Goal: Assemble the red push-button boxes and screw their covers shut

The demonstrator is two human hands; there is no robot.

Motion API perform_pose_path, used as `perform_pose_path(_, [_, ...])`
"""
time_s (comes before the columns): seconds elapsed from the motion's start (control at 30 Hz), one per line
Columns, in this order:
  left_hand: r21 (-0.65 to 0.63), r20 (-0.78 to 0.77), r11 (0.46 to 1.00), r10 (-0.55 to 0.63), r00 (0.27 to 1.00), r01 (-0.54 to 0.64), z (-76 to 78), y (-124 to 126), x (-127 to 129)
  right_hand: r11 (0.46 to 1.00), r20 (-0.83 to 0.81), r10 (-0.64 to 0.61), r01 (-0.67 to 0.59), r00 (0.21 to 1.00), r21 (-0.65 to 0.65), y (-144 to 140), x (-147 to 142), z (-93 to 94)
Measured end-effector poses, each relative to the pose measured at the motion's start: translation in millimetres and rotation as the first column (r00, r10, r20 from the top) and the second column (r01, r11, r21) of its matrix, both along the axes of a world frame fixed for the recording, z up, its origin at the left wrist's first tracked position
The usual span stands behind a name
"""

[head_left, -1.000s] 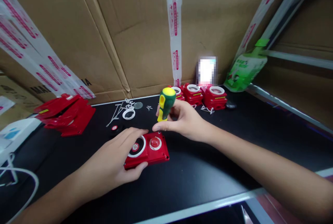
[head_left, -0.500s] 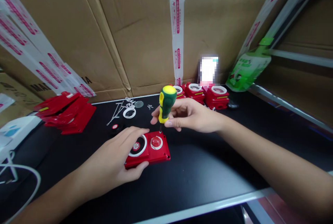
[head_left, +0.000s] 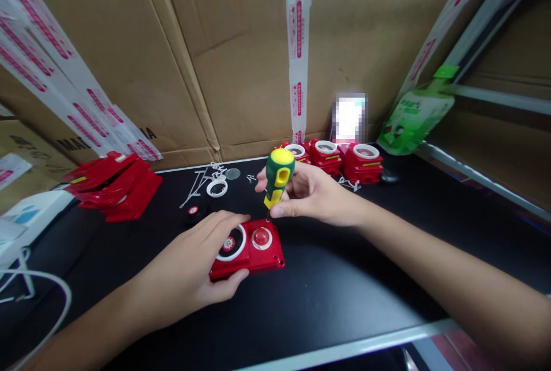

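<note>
Screwdriver [head_left: 278,178] lowered, tip now on red housing [head_left: 252,248] corner.

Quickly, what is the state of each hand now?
Left hand: closed on the red box, pressing it down.
Right hand: closed on the screwdriver.

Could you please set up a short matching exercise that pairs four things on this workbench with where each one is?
Things:
1. screwdriver
2. red box
3. green pouch
4. stack of red covers

Places:
A. leaning in the far right corner against the cardboard
B. piled at the left side of the black table
C. upright in the right hand, tip down at the red box's far edge
D. flat on the table under the left hand

Pairs: 1-C, 2-D, 3-A, 4-B
</note>
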State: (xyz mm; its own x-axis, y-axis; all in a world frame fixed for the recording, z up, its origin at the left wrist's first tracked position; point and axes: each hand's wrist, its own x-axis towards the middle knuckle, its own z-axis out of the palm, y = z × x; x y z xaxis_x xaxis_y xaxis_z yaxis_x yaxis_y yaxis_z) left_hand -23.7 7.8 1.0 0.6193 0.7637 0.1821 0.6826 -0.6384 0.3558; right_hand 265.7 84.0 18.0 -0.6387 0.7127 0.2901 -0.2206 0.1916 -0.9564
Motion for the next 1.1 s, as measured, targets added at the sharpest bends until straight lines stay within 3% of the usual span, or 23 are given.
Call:
perform_pose_path(0.2, [-0.007,-0.024,1.000,-0.018,1.000,0.018,0.9,1.1,-0.5,0.973,0.010,0.229,-0.228,0.973,-0.034,-0.8,11.1,10.6])
perform_pose_path(0.3, [-0.011,-0.025,1.000,-0.022,0.999,0.022,2.0,1.2,-0.3,0.981,0.040,0.191,-0.189,0.981,-0.037,-2.4,9.1,11.0])
perform_pose_path(0.47, [-0.022,-0.029,1.000,-0.011,1.000,0.010,1.7,0.1,0.3,0.997,0.019,-0.047,0.049,0.999,-0.065,-5.9,-6.5,1.7])
perform_pose_path(0.57, [-0.018,-0.019,1.000,-0.005,1.000,0.005,1.0,-0.3,0.5,0.989,-0.040,-0.109,0.104,0.993,-0.107,-9.9,-15.5,-4.1])
perform_pose_path(0.67, [-0.025,-0.018,1.000,-0.002,1.000,0.001,0.9,-0.1,0.4,0.993,-0.015,-0.080,0.079,0.997,-0.090,-11.9,-15.5,-3.7])
perform_pose_path(0.93, [-0.031,-0.034,0.999,-0.012,0.999,0.011,2.7,-0.2,-0.2,0.987,0.013,0.135,-0.136,0.991,0.091,3.9,12.3,8.0])
perform_pose_path(1.1, [-0.020,-0.032,1.000,-0.005,0.999,0.005,2.7,-0.3,1.1,0.989,0.041,0.120,-0.123,0.992,0.084,5.9,13.5,2.9])
